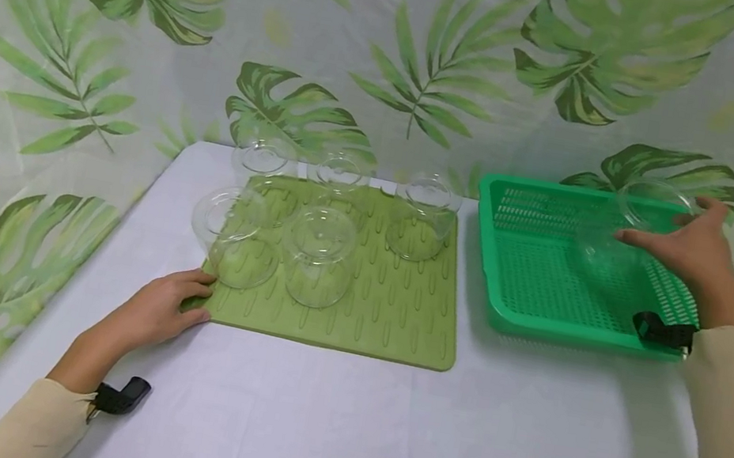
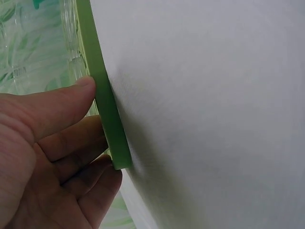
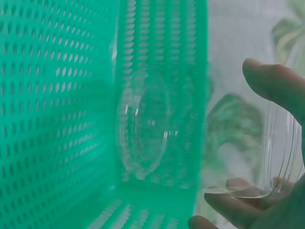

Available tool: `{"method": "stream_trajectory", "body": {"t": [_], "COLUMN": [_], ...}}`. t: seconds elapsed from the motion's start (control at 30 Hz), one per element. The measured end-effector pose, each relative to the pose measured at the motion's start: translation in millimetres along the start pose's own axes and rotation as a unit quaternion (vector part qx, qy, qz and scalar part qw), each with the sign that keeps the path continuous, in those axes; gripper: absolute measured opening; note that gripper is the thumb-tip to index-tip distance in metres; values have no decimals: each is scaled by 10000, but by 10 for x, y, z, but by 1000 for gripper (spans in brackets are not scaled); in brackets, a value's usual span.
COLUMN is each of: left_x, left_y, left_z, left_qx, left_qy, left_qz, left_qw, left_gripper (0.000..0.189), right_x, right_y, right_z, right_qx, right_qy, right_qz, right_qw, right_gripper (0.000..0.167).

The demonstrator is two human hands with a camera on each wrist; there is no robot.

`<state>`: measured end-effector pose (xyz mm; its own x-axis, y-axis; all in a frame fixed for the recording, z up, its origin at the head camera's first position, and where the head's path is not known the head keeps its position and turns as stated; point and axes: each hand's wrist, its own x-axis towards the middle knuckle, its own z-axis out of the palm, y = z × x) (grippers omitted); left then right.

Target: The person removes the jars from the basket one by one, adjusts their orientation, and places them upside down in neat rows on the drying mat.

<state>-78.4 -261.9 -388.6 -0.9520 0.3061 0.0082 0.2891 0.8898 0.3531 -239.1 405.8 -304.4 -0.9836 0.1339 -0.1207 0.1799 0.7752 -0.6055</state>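
Observation:
My right hand (image 1: 692, 244) grips a clear round container (image 1: 614, 236) by its rim, tilted over the green basket (image 1: 581, 332). Up close in the right wrist view, the container's round base (image 3: 145, 121) overlaps the basket wall, and the thumb and fingers spread around its wide end. At the near left corner of the green ridged mat (image 1: 395, 322), my left hand (image 1: 163, 309) holds the edge, thumb at the front side and fingers round the left side. Several clear lidded-looking containers stand on the mat, among them a near one (image 1: 319, 273) and one at back right (image 1: 419, 229).
A white cloth (image 1: 336, 424) covers the table. Behind it hangs a leaf-print sheet (image 1: 439, 48). The basket stands to the right of the mat with a narrow gap between them. Another clear container (image 1: 238, 241) reaches over the mat's left edge.

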Motion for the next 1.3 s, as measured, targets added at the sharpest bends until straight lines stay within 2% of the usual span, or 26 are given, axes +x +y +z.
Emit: {"method": "stream_trajectory", "body": {"t": [0.2,0.33,0.5,0.93,1.13,1.3], "left_x": [-3,-13,-8,-7,-5,-6], "left_y": [5,-5,-2,-9,-10,-6], "left_z": [4,-4,-1,5,7,3], "left_qx": [-22,-6,17,-7,14,13], "left_qy": [8,25,14,29,7,27], "left_qz": [40,6,-20,-41,-49,-16], "left_qw": [10000,10000,10000,10000,10000,10000], "left_gripper": [34,34,34,34,34,33], "right_x": [-193,-277,-374,-467,-528,-573], "right_y": [-149,-266,-371,-520,-596,-659], "right_z": [-15,-14,-29,-13,26,74], "right_qx": [305,244,66,-161,60,315], "right_qy": [309,501,554,649,696,905], "right_qz": [17,-242,-549,-958,-1055,-1129], "right_qw": [9991,9982,9969,9931,9920,9890], "right_gripper": [116,112,111,114,115,109]}}
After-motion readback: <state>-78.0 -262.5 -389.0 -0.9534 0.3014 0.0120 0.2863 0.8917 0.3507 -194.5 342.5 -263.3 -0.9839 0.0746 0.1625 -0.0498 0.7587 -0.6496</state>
